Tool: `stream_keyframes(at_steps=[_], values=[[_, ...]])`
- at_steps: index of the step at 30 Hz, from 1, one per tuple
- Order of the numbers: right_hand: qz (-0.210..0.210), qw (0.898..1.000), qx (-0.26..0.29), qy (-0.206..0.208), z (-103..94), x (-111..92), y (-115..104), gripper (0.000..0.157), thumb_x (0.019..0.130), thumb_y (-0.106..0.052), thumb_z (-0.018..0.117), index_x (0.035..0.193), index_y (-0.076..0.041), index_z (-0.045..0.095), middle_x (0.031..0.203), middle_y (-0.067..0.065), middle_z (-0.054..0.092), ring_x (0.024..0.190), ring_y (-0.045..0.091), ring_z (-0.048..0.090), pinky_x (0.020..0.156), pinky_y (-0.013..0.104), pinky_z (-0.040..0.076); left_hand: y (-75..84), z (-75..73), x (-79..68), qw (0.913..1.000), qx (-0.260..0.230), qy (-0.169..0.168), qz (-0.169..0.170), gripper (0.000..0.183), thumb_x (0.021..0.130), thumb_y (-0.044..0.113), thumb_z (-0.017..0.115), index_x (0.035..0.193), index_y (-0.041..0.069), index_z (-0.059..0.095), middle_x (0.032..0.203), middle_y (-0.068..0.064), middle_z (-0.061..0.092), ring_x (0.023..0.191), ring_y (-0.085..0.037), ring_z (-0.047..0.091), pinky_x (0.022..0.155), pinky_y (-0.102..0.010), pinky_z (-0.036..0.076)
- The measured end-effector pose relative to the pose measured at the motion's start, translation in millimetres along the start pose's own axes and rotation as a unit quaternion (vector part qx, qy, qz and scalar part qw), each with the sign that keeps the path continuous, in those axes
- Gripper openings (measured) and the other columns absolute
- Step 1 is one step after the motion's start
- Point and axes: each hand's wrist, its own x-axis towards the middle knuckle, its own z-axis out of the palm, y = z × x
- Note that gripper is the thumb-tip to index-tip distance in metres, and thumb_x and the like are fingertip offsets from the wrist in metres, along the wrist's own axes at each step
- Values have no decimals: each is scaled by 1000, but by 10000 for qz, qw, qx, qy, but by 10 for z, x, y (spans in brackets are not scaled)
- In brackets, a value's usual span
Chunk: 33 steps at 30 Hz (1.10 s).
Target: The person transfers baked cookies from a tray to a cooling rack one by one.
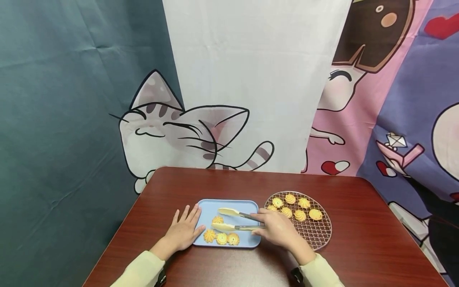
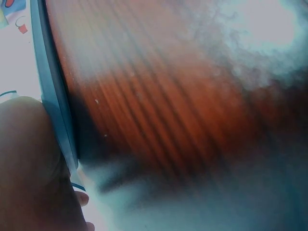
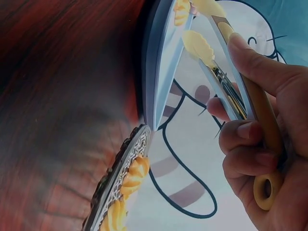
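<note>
Right hand grips tongs, tips parted, pointing left along the tray, one cookie there showing between them (three sit nearer). Left hand, fingers spread, touches the tray's left edge.

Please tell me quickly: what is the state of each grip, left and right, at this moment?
Left grip: open, spread at the left edge of the tray, holding nothing.
Right grip: closed, holding the tongs, whose tips are apart.
</note>
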Motion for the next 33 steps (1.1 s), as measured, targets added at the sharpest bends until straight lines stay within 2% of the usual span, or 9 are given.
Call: stream_keyframes(at_steps=[8,16,20,27,33], values=[[51,9999,-3,-163,64,42,-2,54,77,-41,86,124,-19,75,103,-9,69,78,10,64,60,27,50,40,-39,-18,10000,7,-82,1,68,106,48,43,158,5,33,166,-13,27,152,-43,19,118,-66,10],[125,9994,14,-331,82,59,23,55,78,-46,84,126,-21,74,102,-11,67,72,5,57,58,24,47,17,7,-11,10000,64,-42,-7,72,106,53,40,159,6,31,167,-10,25,153,-42,19,118,-66,8],[140,9993,33,-333,80,72,18,53,78,-46,84,124,-21,75,104,-11,69,73,6,59,60,24,48,12,10,-5,9999,118,-52,-52,72,106,54,39,160,8,30,168,-9,23,153,-40,18,119,-65,9],[60,9996,98,-254,73,72,-5,52,78,-41,85,123,-17,75,99,-8,70,69,6,57,59,24,48,36,-43,-25,9999,-88,24,100,70,106,51,42,157,2,34,165,-15,28,151,-45,20,118,-68,8],[-46,9998,48,-175,64,60,-15,50,78,-39,86,121,-16,76,98,-9,70,71,7,60,59,24,49,14,2,-20,9999,47,87,32,71,106,52,42,158,6,33,167,-11,26,152,-42,20,118,-66,9]])
